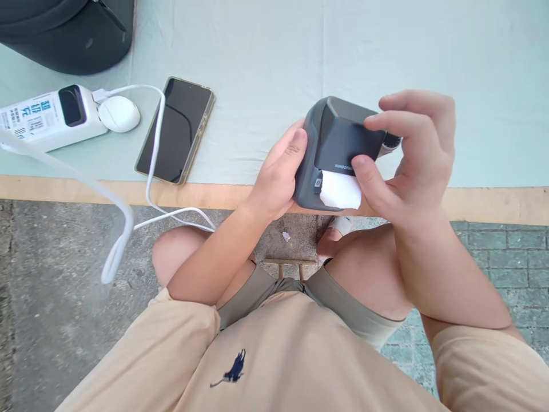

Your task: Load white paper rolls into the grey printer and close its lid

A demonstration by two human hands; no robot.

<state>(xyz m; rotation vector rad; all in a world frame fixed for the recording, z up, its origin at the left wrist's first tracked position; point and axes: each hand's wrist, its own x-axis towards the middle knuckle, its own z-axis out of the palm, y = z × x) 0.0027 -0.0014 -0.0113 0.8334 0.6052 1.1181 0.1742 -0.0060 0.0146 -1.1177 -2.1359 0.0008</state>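
A dark grey label printer [349, 137] is held tilted just above the table's front edge. A strip of white paper [341, 190] with a ragged end sticks out of its slot. My left hand [278, 169] is closed around the printer's left side, thumb on the casing. On the right side, the thumb and a curled fingertip of my right hand [418, 154] rest against the cover, with the other fingers bent. Behind that hand, a dark round part with a pale rim [390, 143] shows partly at the printer's right side.
A phone [178, 129] lies left on the pale cloth-covered table [257, 51]. A white power bank [51, 117] has a plugged-in white cable [124, 229] looping over the edge. Beside it sits a white oval item [119, 114]. A black bag [68, 34] stands at the far left.
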